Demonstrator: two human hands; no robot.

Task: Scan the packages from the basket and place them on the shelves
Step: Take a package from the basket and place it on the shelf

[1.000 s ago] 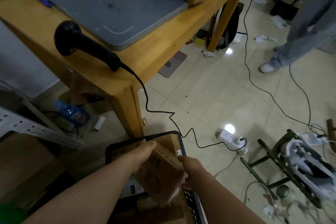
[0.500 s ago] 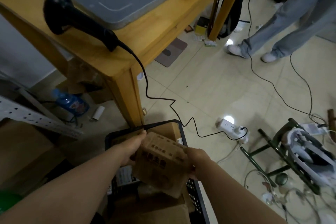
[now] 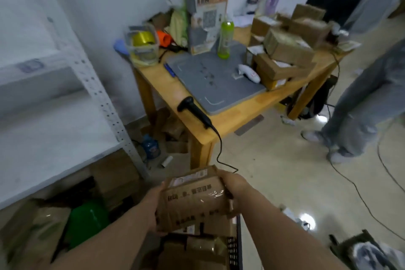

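I hold a brown cardboard package (image 3: pixel 195 199) with a white label and clear tape between both hands, above the black basket (image 3: pixel 238 245). My left hand (image 3: pixel 153 204) grips its left side and my right hand (image 3: pixel 234 184) grips its right side. More brown packages (image 3: pixel 197 250) lie in the basket below. A black handheld scanner (image 3: pixel 194 110) lies on the near corner of the wooden table (image 3: pixel 232 116), its cable hanging to the floor. White metal shelves (image 3: pixel 54 116) stand on the left.
On the table sit a grey mat (image 3: pixel 210 81), stacked cardboard boxes (image 3: pixel 287 55), a green bottle (image 3: pixel 225 39) and a white device (image 3: pixel 248 72). A person in grey trousers (image 3: pixel 368 98) stands at the right. Cables and a power strip (image 3: pixel 304 221) lie on the floor. Boxes and a green object (image 3: pixel 85 221) sit under the shelves.
Both hands have lifted the package up out of the basket. My view has tilted up, so the table top and shelves now show.
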